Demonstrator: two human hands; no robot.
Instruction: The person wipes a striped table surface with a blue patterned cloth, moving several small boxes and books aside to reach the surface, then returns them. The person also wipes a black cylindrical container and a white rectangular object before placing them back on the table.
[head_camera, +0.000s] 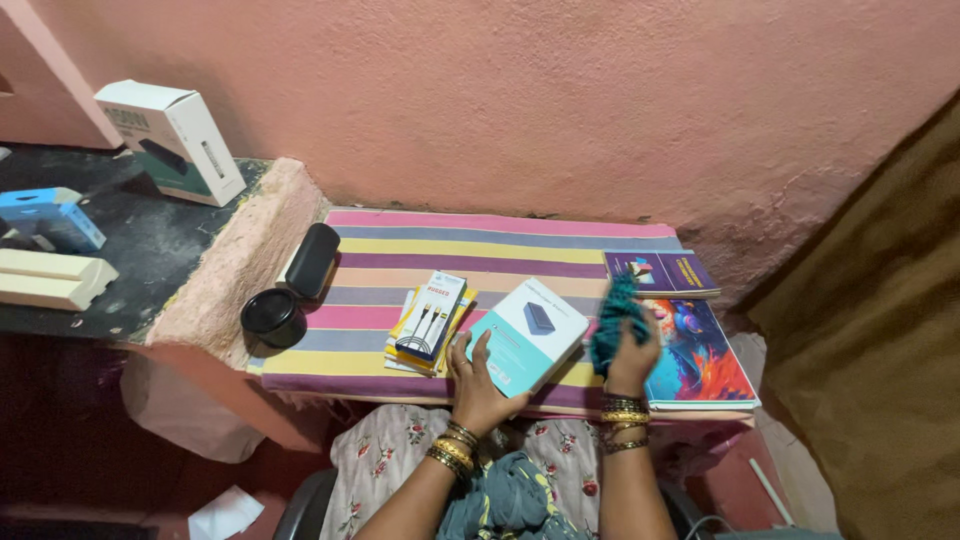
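A: Pink plaster wall (560, 100) formed the far background; a striped cloth (500, 250) in pink, yellow and purple bands covered the table. What occupied each hand?

B: Left hand (478, 385) lay on the near left corner of a light blue product box (528, 332), fingers spread flat over the lid and thumb at the edge, apparently to steady it. Right hand (632, 360) gripped a teal cloth (615, 318), fingers curled together around the bunched fabric, which was blurred; it stood just right of the box, touching or almost touching its right edge. Whether it touched could not be told.

A: And the objects about them?

B: Left of the box, a packaged charging cable (432, 315) rested on a stack of yellow and white papers (402, 352). Further left, near the cloth's edge, sat a round black container (273, 316) and a black oblong case (312, 260). Right of the hands, a colourful illustrated book (700, 362) lay flat, with a purple book (660, 272) beyond it against the wall.

A: The far-left ledge?

B: A white carton (172, 140) stood tilted against the wall, a small blue box (48, 218) and a cream block (50, 278) nearer. Bangles (452, 452) ringed both wrists.
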